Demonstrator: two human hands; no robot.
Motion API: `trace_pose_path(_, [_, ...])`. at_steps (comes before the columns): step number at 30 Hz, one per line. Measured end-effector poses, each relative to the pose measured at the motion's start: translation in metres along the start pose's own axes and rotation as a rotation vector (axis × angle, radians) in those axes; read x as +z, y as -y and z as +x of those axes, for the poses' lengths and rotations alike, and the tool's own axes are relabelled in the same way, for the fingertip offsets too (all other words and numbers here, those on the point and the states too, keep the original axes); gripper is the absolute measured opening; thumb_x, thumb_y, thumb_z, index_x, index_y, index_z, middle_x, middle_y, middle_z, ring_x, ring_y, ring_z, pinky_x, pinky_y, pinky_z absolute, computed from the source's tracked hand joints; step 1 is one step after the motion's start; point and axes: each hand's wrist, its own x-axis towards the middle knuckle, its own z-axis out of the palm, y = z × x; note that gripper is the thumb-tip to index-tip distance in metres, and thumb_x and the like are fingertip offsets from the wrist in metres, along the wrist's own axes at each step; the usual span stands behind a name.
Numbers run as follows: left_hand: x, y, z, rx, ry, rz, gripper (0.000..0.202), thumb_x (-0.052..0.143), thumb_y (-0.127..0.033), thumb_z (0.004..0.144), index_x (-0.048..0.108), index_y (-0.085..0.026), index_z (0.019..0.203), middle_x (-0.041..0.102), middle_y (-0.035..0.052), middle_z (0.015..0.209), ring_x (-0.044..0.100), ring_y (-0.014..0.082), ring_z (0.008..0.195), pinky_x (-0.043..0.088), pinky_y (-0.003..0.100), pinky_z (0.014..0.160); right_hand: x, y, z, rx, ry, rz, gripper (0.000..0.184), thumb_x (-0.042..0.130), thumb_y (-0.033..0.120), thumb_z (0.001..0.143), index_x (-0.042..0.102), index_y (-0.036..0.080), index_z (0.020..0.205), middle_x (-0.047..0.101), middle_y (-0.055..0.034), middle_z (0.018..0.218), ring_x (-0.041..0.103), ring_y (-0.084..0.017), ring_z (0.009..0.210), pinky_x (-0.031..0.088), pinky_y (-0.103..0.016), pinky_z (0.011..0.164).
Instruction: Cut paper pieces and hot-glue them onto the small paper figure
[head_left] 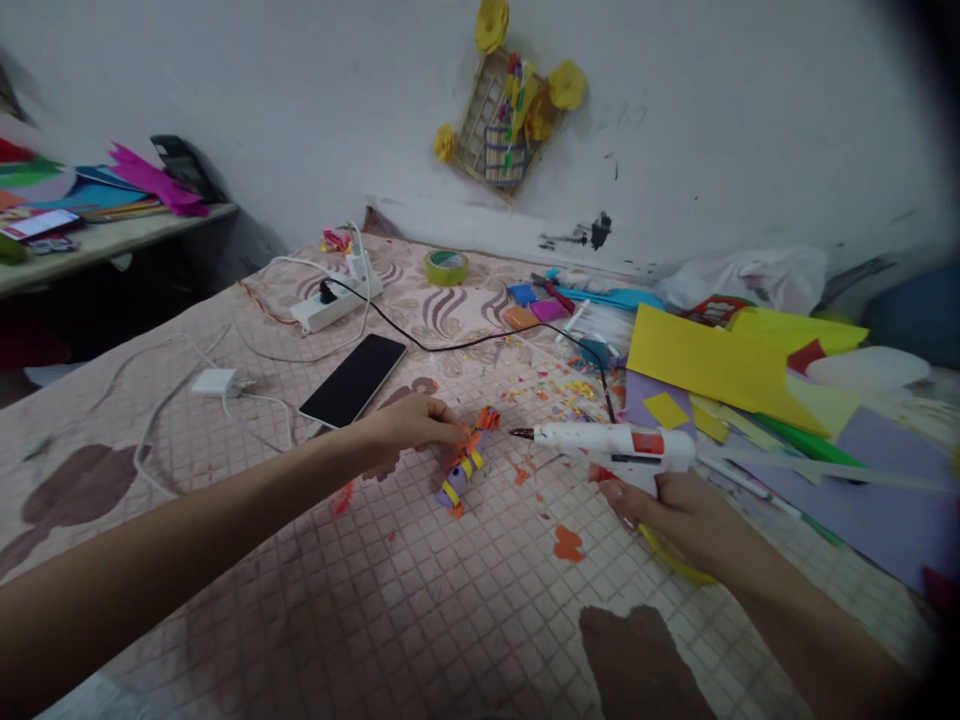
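Observation:
My right hand [667, 515] is wrapped round the handle of a white hot glue gun [585, 440]. Its dark nozzle points left, a short way from a small paper fish [456, 480] with purple and yellow stripes and orange parts. The fingertips of my left hand [420, 425] are closed on the orange paper at the fish's upper side; the exact grip is partly hidden. A loose orange paper piece [568, 544] lies on the cloth below the nozzle. From behind the gun a clear glue stick [810, 465] sticks out to the right.
Left of my hands lie a phone [354, 380], a white charger [215, 382] and a power strip [337, 300] with trailing cables. Green tape [446, 267] sits at the back. Yellow sheets [720, 360], purple paper [892, 500] and paper scraps [577, 390] crowd the right. A black cord [480, 345] crosses the table.

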Motion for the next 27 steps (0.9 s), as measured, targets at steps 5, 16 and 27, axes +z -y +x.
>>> trace_pose_path(5, [0.001, -0.001, 0.001, -0.022, -0.012, 0.020, 0.014, 0.067, -0.029, 0.062, 0.067, -0.015, 0.062, 0.064, 0.0023, 0.062, 0.046, 0.0084, 0.050, 0.026, 0.019, 0.040, -0.002, 0.001, 0.000, -0.012, 0.011, 0.021, 0.042, 0.048, 0.051, 0.080, 0.050, 0.022, 0.050, 0.042, 0.0031, 0.045, 0.041, -0.012, 0.043, 0.035, -0.024, 0.040])
trace_pose_path(16, [0.015, -0.001, 0.002, -0.013, -0.058, -0.040, 0.014, 0.067, -0.022, 0.062, 0.055, -0.015, 0.066, 0.062, 0.0010, 0.060, 0.056, 0.0118, 0.052, 0.044, 0.025, 0.052, -0.004, -0.002, 0.000, 0.000, 0.004, 0.068, 0.041, 0.050, 0.048, 0.081, 0.046, 0.021, 0.050, 0.040, 0.0035, 0.045, 0.038, -0.011, 0.042, 0.032, -0.024, 0.038])
trace_pose_path(27, [0.026, -0.023, -0.038, 0.381, -0.434, 0.450, 0.021, 0.058, -0.026, 0.074, 0.053, -0.016, 0.091, 0.057, 0.0019, 0.083, 0.051, 0.0102, 0.065, 0.040, 0.022, 0.056, -0.008, 0.003, 0.001, 0.076, -0.037, 0.239, 0.039, 0.053, 0.046, 0.078, 0.045, 0.020, 0.050, 0.047, 0.0016, 0.047, 0.043, -0.011, 0.044, 0.038, -0.024, 0.043])
